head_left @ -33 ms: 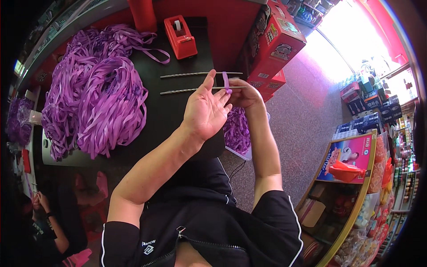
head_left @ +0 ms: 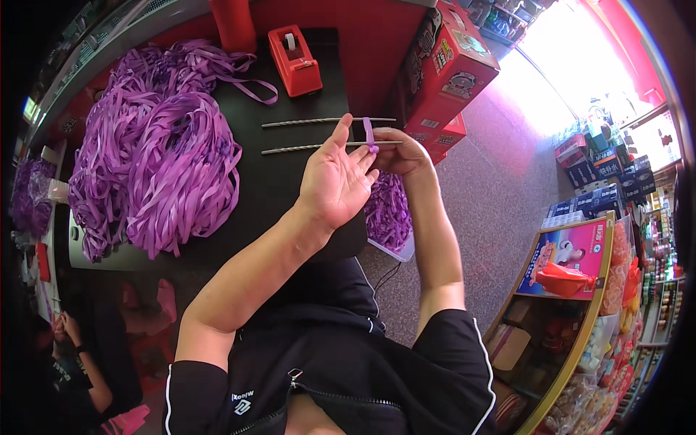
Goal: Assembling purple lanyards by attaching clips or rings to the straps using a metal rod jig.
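Note:
Two slim twisted metal rods lie parallel, pointing left to right, above the dark tabletop. A short purple ribbon spans both rods near their right ends, with a small knot or fold at the lower rod. My left hand is palm up, thumb raised and fingers stretched out, the fingertips under the lower rod beside the knot. From the right, my right hand curls its fingers in at the ribbon and the rod ends. Its fingertips are partly hidden.
A big heap of purple ribbon covers the table's left side. Behind the rods stands a red tape dispenser. A pale bin of purple ribbon sits below my right wrist. Red boxes stand at back right, a display case at right. Another person's hands show far left.
My right forearm has shifted slightly to the right. Both hands, the rods and the ribbon look otherwise the same.

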Demonstrator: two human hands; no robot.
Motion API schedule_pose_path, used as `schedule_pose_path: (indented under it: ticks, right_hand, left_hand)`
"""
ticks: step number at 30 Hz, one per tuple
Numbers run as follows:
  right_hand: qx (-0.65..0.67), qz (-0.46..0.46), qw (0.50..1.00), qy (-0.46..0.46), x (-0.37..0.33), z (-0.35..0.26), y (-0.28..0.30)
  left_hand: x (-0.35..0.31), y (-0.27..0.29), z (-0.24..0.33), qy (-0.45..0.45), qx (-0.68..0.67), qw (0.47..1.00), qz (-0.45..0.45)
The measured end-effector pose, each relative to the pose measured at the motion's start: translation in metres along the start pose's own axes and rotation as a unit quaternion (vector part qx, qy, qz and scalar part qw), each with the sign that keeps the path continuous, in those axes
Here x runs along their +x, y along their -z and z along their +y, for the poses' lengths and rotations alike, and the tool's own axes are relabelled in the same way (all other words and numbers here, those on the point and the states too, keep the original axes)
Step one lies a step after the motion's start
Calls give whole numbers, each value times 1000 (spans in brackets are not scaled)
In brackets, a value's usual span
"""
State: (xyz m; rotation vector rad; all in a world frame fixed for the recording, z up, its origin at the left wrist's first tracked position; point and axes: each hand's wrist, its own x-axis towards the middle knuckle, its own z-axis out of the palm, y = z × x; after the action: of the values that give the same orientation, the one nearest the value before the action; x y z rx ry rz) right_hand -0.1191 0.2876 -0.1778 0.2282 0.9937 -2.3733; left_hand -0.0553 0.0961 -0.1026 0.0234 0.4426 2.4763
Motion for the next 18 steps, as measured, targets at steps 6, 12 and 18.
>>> schedule_pose_path:
  ticks: [6,12,18]
  right_hand:
    - [-100,21,993,-51,-16,-25,-1]
    - [-76,50,996,-14,-27,-30,18]
    - [-116,142,983,34,-30,-21,3]
  left_hand:
    - [0,-3,-3,6,-3,1000,5]
    - [0,-2,-3,6,9,1000,6]
    - [0,0,-2,5,11,1000,17]
